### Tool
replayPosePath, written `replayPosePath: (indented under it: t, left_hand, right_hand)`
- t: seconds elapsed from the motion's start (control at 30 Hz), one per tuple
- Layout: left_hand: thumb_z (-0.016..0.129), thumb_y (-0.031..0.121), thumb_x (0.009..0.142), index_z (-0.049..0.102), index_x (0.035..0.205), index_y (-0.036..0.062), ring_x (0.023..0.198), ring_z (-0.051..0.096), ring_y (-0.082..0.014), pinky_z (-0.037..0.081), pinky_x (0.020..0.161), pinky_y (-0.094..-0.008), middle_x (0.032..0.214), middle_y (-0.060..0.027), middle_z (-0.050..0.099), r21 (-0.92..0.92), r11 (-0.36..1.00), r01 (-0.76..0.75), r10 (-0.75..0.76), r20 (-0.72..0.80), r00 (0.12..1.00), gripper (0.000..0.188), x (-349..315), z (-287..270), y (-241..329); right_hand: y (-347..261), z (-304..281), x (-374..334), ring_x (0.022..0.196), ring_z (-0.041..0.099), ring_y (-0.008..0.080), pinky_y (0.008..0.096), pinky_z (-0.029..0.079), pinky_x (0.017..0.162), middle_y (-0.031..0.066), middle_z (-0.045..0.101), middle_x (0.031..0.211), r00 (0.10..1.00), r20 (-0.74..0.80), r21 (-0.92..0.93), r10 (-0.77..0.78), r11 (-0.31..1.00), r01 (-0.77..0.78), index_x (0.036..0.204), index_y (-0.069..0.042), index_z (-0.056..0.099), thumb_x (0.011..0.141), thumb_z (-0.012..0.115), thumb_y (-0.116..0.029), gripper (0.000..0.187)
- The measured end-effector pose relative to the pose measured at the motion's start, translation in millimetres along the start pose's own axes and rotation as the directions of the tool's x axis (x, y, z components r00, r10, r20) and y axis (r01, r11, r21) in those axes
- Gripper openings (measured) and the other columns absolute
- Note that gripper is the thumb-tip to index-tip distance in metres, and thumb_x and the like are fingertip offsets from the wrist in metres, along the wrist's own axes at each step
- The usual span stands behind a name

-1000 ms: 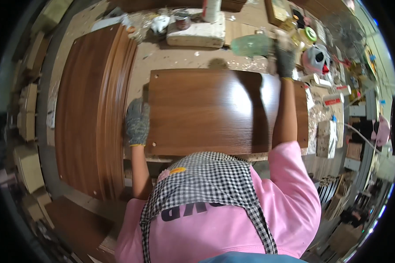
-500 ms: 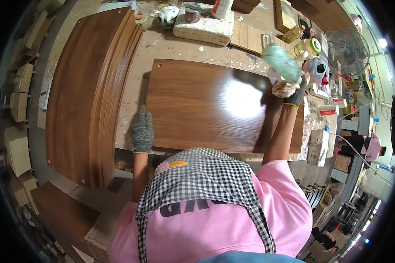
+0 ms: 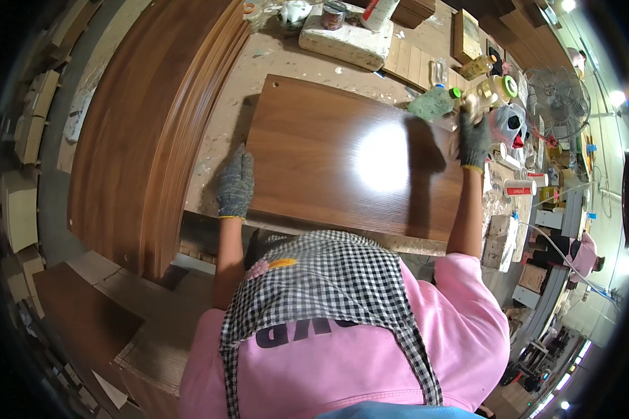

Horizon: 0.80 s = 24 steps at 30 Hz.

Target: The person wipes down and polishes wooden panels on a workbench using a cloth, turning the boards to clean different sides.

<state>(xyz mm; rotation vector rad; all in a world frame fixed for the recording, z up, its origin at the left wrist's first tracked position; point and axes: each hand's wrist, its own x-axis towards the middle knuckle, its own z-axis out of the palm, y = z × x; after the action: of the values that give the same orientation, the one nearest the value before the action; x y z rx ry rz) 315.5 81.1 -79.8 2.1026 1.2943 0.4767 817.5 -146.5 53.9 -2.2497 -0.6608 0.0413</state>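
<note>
A brown wood-grain panel [image 3: 314, 153] lies on the worktable, with a bright glare on its right half. My left hand [image 3: 236, 183], in a grey knit glove, rests at the panel's left edge, fingers stretched out. At the far right corner is my gloved right hand [image 3: 474, 143], slightly blurred by motion. A pale crumpled rag [image 3: 476, 109] shows at its fingers and appears to be gripped. Just left of that hand, beyond the panel's far edge, is a translucent green bottle [image 3: 432, 105]. Its base is partly hard to make out.
A tall stack of brown panels [image 3: 164, 133] stands at the left. At the back is a stained white block [image 3: 346, 42] bearing a small can. Bottles, a yellowish jar [image 3: 495, 91], a plastic bag [image 3: 508, 124], paper cups [image 3: 519, 187] and a fan [image 3: 555, 98] crowd the right side.
The green bottle, blurred above my right hand before, is now beside it on the table. My right hand and the rag have moved away from the panel's surface. My left hand stays at the left edge.
</note>
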Motion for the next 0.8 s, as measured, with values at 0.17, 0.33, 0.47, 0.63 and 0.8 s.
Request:
replayPosePath:
  t: [0.17,0.33,0.47,0.63,0.8]
  left_hand:
    - [0.039,0.036,0.108,0.054,0.142,0.0011,0.116,0.062,-0.042,0.049,0.1,-0.0493,0.131,-0.0243,0.063,0.005,0.998,0.066,-0.066,0.008,0.998,0.051,-8.1,-16.3,26.3]
    - [0.042,0.035,0.108,0.057,0.138,0.0035,0.107,0.064,-0.0433,0.05,0.094,-0.0518,0.123,-0.025,0.066,0.356,0.914,-0.195,0.216,-0.021,0.976,0.046,0.2,3.6,-6.1]
    - [0.046,0.037,0.106,0.059,0.132,0.0028,0.117,0.058,-0.0439,0.046,0.101,-0.0502,0.125,-0.025,0.064,0.009,0.997,-0.075,0.074,-0.339,0.938,0.045,-8.5,-12.2,31.6]
    - [0.046,0.04,0.106,0.059,0.135,0.0014,0.127,0.055,-0.0397,0.044,0.108,-0.046,0.135,-0.0233,0.061,-0.042,0.991,-0.126,0.113,-0.23,0.967,0.05,-3.7,-20.8,14.3]
    - [0.041,0.057,0.103,0.069,0.116,-0.0017,0.115,0.062,-0.0347,0.045,0.105,-0.0424,0.117,-0.0212,0.07,-0.046,0.984,-0.17,0.176,0.256,0.951,0.066,51.0,-55.3,0.4]
  right_hand:
    - [18.3,130.2,-85.6,0.144,0.033,0.0463,0.0603,0.03,0.114,0.026,0.03,0.16,0.947,0.301,-0.791,-0.107,0.526,0.311,0.156,-0.012,0.037,0.098,0.039,-0.067,0.08]
    - [-174.0,253.4,-139.1,0.131,0.048,0.0431,0.0579,0.032,0.112,0.0255,0.051,0.142,0.862,0.252,-0.198,-0.44,0.848,0.491,0.144,-0.01,0.051,0.091,0.055,-0.055,0.07]
    - [-193.0,266.6,-213.7,0.142,0.04,0.0385,0.0569,0.025,0.12,0.021,0.044,0.153,0.485,0.448,-0.035,-0.751,0.527,0.849,0.147,-0.016,0.05,0.091,0.059,-0.05,0.066]
    - [-43.7,100.9,-243.0,0.134,0.045,0.0428,0.0512,0.032,0.116,0.0264,0.051,0.144,0.828,0.404,-0.448,-0.389,0.705,0.55,0.145,-0.005,0.05,0.093,0.061,-0.036,0.061]
    - [153.5,-63.2,-243.9,0.121,0.056,0.0386,0.0467,0.045,0.105,0.0247,0.056,0.134,0.901,0.068,-0.881,-0.428,0.398,0.255,0.15,-0.004,0.042,0.105,0.047,-0.038,0.057]
